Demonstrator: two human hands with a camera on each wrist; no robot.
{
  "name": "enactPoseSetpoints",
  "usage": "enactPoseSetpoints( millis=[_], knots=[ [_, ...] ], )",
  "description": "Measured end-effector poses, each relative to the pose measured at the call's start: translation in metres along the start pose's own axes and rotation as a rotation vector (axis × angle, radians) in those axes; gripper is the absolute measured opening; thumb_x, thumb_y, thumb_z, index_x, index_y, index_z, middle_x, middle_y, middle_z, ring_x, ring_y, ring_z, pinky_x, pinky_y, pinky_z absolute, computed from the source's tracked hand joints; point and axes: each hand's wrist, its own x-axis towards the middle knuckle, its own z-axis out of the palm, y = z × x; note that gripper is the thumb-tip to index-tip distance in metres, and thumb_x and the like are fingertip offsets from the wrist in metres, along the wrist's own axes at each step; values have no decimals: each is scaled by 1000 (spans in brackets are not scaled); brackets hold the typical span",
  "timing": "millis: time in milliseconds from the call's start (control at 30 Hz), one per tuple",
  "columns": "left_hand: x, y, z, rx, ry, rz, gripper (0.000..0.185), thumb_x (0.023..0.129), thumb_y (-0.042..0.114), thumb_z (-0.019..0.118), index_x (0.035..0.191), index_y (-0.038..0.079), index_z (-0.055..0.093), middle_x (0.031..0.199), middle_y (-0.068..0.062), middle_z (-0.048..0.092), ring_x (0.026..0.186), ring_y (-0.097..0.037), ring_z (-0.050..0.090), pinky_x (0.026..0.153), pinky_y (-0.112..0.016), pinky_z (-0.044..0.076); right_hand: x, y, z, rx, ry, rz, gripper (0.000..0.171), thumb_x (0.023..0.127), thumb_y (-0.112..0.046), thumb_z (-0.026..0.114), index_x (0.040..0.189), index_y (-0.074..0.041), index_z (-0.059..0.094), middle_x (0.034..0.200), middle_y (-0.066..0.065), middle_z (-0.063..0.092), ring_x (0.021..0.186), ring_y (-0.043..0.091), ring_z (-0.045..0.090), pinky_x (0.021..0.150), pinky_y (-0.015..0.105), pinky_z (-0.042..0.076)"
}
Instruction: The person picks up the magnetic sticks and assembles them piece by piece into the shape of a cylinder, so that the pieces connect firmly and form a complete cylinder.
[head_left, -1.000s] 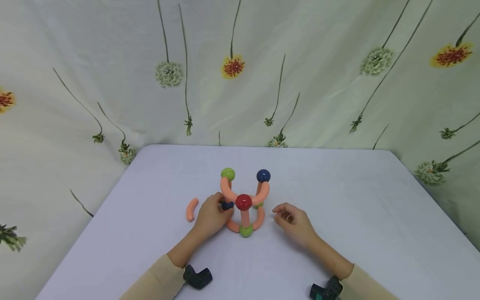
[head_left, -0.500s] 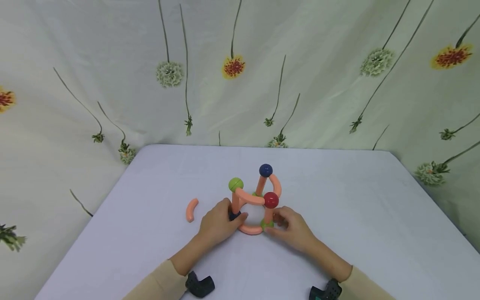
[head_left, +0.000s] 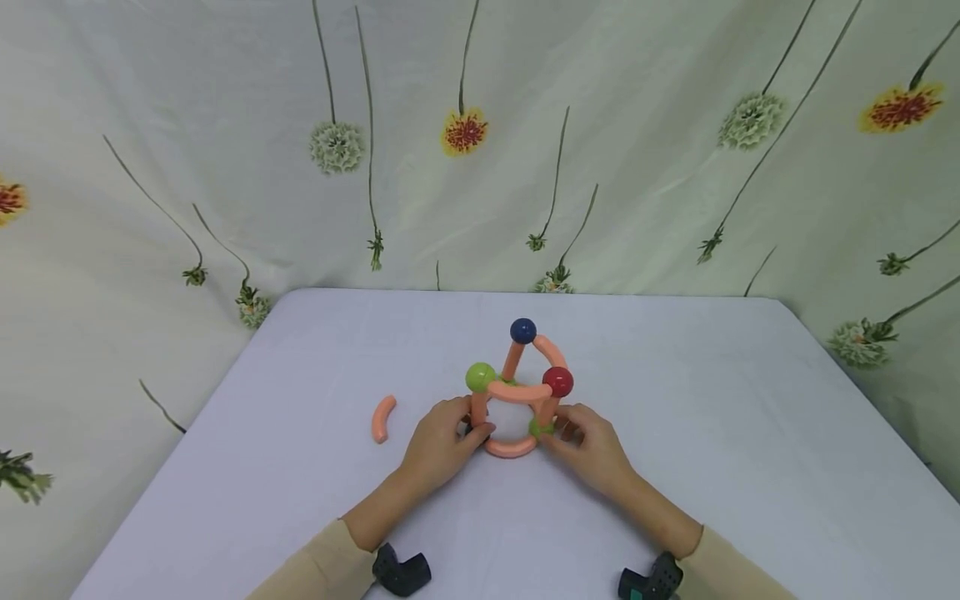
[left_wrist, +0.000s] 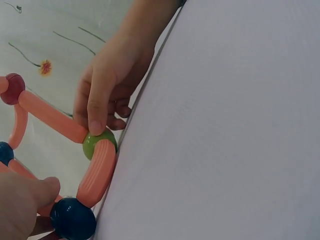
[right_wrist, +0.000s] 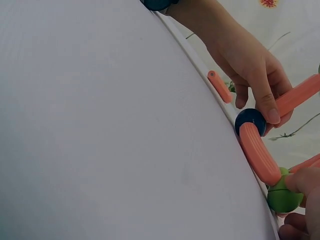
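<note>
I steady the magnetic rod-and-ball frame (head_left: 517, 392) mid-counter (head_left: 675, 467): my left hand (head_left: 438, 446) pinches the near-left dark blue ball (right_wrist: 250, 121), my right hand (head_left: 588, 446) pinches the near-right green ball (left_wrist: 98, 143). Turning it calls for even, low pressure so joints hold.

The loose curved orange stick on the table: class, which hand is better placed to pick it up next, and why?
Probably the left hand. The loose orange stick lies on the table just to its left, while the right hand grips the ball-and-stick frame on the far side, with the frame in its way.
</note>
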Motion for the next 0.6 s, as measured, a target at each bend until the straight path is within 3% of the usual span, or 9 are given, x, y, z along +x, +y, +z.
enactPoseSetpoints(
  millis=[133, 233, 367, 433, 533, 600],
  knots=[
    [0, 1, -1, 4, -18, 9, 17, 85, 23, 75, 83, 19, 59, 72, 12, 49, 69, -9, 44, 61, -26, 37, 1, -2, 0, -1, 13, 40, 30, 78, -5, 79, 107, -7, 68, 87, 2, 61, 74, 17, 57, 65, 28, 49],
    [-1, 0, -3, 8, -23, 12, 17, 85, 23, 75, 84, 18, 60, 72, 13, 48, 69, -9, 43, 61, -26, 37, 6, -6, 1, 51, 7, 101, 37, 79, -7, 79, 113, -8, 64, 96, 3, 61, 85, 20, 58, 72, 32, 48],
    [0, -1, -4, 5, -15, 17, 17, 85, 22, 76, 83, 18, 59, 71, 11, 47, 69, -10, 43, 61, -27, 37, 19, -8, -1, 205, -82, 116, 63, 80, -10, 78, 136, -6, 49, 129, 12, 55, 116, 29, 51, 90, 49, 43],
    [0, -2, -4, -6, -11, 21, 19, 85, 21, 76, 82, 18, 58, 71, 11, 46, 69, -10, 44, 61, -27, 37, 27, -4, -3, 327, -181, 70, 75, 83, -8, 72, 148, -4, 34, 145, 20, 41, 131, 36, 39, 99, 59, 36],
    [1, -2, -3, -23, -19, 27, 19, 85, 22, 76, 82, 19, 57, 73, 11, 48, 70, -10, 45, 63, -27, 37, 37, 6, -8, 594, -329, 79, 71, 89, -10, 55, 151, 2, 22, 154, 27, 23, 141, 40, 23, 107, 64, 19],
    [0, -2, -2, -26, -25, 30, 19, 86, 22, 76, 82, 19, 57, 74, 12, 49, 71, -10, 45, 63, -27, 38, 42, 12, -12, 779, -375, 129, 65, 89, -9, 43, 148, 7, 23, 153, 31, 20, 142, 41, 19, 110, 63, 11]
  ],
)
